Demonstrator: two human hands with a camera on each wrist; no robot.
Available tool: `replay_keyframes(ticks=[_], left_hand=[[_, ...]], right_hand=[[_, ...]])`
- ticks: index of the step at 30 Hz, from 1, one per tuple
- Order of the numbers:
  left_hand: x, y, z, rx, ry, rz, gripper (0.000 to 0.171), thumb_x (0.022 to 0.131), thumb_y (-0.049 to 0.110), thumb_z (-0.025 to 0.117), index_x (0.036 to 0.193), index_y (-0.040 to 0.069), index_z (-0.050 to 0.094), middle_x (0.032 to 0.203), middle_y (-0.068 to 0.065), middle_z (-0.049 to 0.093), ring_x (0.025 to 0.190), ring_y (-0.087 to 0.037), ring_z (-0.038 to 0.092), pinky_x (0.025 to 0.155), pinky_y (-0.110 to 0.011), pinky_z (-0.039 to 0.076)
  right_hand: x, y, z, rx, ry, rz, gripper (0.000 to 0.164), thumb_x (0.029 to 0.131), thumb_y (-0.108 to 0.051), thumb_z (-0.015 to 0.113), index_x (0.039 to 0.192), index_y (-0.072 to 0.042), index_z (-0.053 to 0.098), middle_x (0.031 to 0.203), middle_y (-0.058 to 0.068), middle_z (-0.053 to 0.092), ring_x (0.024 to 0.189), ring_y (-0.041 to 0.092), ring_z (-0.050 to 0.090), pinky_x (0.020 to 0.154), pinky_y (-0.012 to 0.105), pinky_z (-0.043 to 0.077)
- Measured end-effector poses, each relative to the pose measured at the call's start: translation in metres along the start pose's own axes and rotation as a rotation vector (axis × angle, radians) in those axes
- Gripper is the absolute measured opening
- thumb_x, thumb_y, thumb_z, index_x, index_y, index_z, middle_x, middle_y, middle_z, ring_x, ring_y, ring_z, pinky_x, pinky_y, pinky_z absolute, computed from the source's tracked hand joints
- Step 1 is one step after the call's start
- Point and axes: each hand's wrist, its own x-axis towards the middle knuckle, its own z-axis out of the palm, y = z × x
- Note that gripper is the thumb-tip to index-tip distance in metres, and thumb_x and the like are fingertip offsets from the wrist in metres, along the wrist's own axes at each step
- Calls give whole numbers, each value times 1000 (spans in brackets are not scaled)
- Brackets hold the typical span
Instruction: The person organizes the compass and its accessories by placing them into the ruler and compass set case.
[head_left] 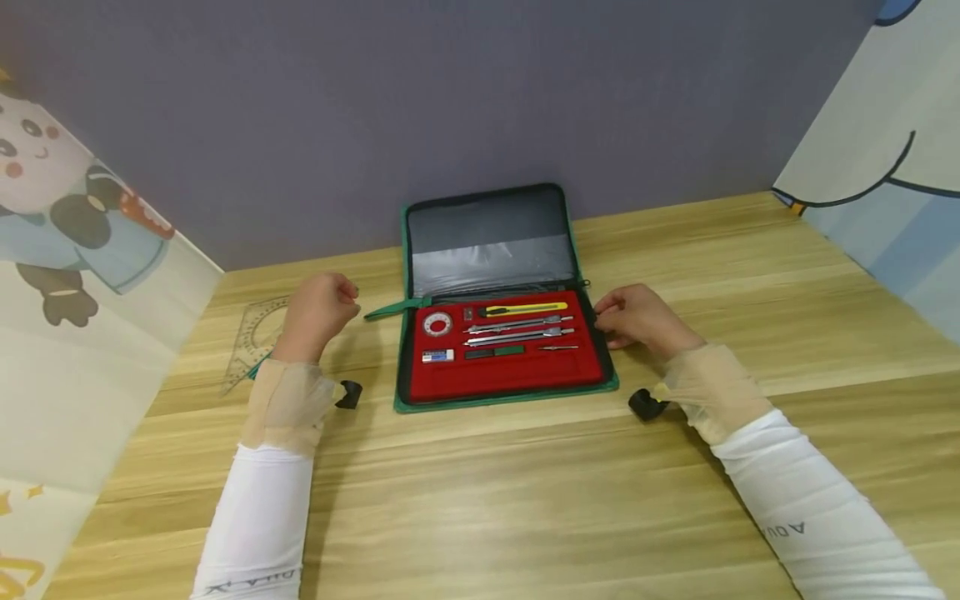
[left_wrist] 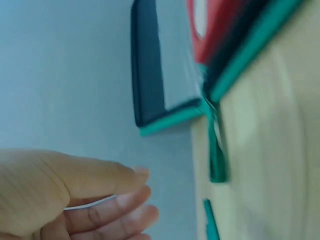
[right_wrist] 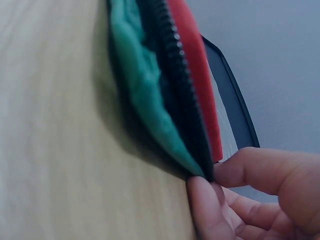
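Observation:
A green zip case [head_left: 510,399] lies unfolded on the table, its dark lid raised at the back. In its red insert [head_left: 487,379] sit a yellow cutter [head_left: 528,309], two silver compasses [head_left: 517,337], an eraser [head_left: 435,356], a round white dial [head_left: 437,324] and other small pieces. My right hand [head_left: 641,317] pinches the case's right edge between thumb and fingers; the right wrist view shows that edge lifted off the tabletop. My left hand [head_left: 317,312] hovers left of the case, near its green strap [head_left: 395,310], apart from it. No object shows in its loosely bent fingers.
A clear set square [head_left: 251,329] with a protractor arc lies at the left, partly behind my left hand. A teal strip [head_left: 258,367] shows beside my left wrist. A grey panel [head_left: 487,100] stands along the table's back edge; patterned walls flank both sides.

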Motion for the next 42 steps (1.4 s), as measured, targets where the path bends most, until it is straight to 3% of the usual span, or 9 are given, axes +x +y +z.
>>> replay_keyframes(ticks=[8, 14, 17, 22, 29, 36, 42], left_hand=[[-2, -31, 5, 87, 67, -57, 23, 80, -4, 50, 96, -8, 65, 98, -27, 64, 79, -38, 59, 71, -49, 50], [-4, -56, 2, 130, 18, -181, 25, 81, 1, 48, 100, -6, 63, 105, -26, 62, 93, -43, 58, 71, -51, 49], [-3, -64, 3, 136, -18, -213, 26, 81, 2, 48, 102, -4, 62, 107, -26, 60, 95, -44, 57, 69, -50, 49], [-2, -69, 6, 161, -44, -220, 25, 81, 3, 50, 103, -5, 62, 109, -28, 60, 96, -46, 56, 69, -52, 49], [-1, -68, 5, 153, -51, -196, 29, 83, -1, 47, 108, -9, 59, 114, -31, 56, 103, -49, 52, 82, -55, 46], [-2, -74, 4, 172, -45, -148, 28, 77, 1, 54, 100, -11, 62, 105, -31, 61, 95, -48, 56, 78, -53, 47], [1, -74, 5, 196, -67, -166, 24, 80, 3, 52, 98, -7, 64, 105, -28, 62, 94, -45, 57, 74, -51, 47]], right_hand=[[0, 2, -2, 3, -6, -9, 35, 87, -2, 57, 118, 13, 48, 98, 14, 54, 72, 10, 57, 61, 26, 56], [2, 0, -1, -2, -14, -1, 35, 88, -2, 56, 118, 12, 48, 98, 14, 53, 72, 11, 57, 62, 26, 56], [4, -1, -1, -12, -10, 10, 34, 88, -3, 56, 118, 11, 49, 98, 14, 52, 72, 11, 57, 61, 26, 56], [5, 1, -1, -16, -18, 27, 34, 88, -3, 56, 118, 11, 49, 98, 14, 53, 72, 11, 57, 62, 26, 56], [4, 1, -1, 0, -12, -6, 36, 87, -2, 58, 119, 13, 49, 99, 15, 55, 70, 9, 57, 60, 26, 56], [4, 3, -3, 2, -17, -16, 35, 88, -2, 57, 119, 12, 48, 100, 15, 55, 73, 9, 57, 62, 26, 56], [3, 2, -3, -1, -18, 1, 34, 89, -2, 56, 119, 12, 48, 100, 15, 55, 73, 9, 57, 63, 26, 56]])
